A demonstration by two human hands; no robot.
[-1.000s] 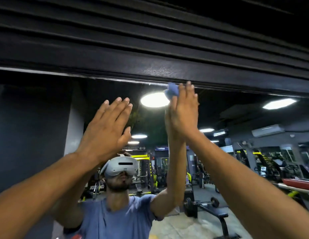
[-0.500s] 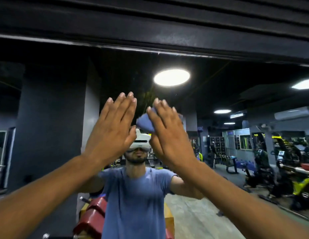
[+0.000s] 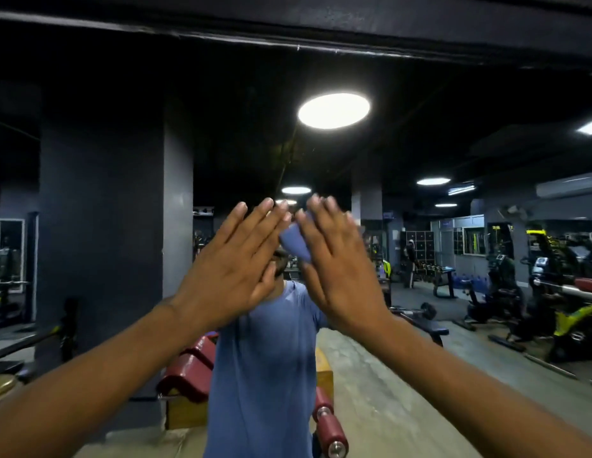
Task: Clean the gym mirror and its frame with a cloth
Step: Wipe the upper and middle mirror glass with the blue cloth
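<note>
A large gym mirror (image 3: pixel 99 180) fills the head view, with its dark frame (image 3: pixel 354 24) running across the top. My right hand (image 3: pixel 337 266) presses a blue cloth (image 3: pixel 296 241) flat against the glass with straight fingers; most of the cloth is hidden behind the palm. My left hand (image 3: pixel 236 259) is raised beside it with fingers straight, its fingertips almost touching the right hand's. I cannot tell whether the left hand touches the glass. Both hands are at mid-height of the mirror.
The glass reflects a person in a blue shirt (image 3: pixel 264 368), a dark pillar (image 3: pixel 136 226), round ceiling lights (image 3: pixel 334 110), red padded benches (image 3: pixel 188 368) and exercise machines (image 3: pixel 559 302) on the right.
My right hand has wiped the cloth down from the top frame edge to mid-mirror. My left hand followed downward, and the two hands have come closer together.
</note>
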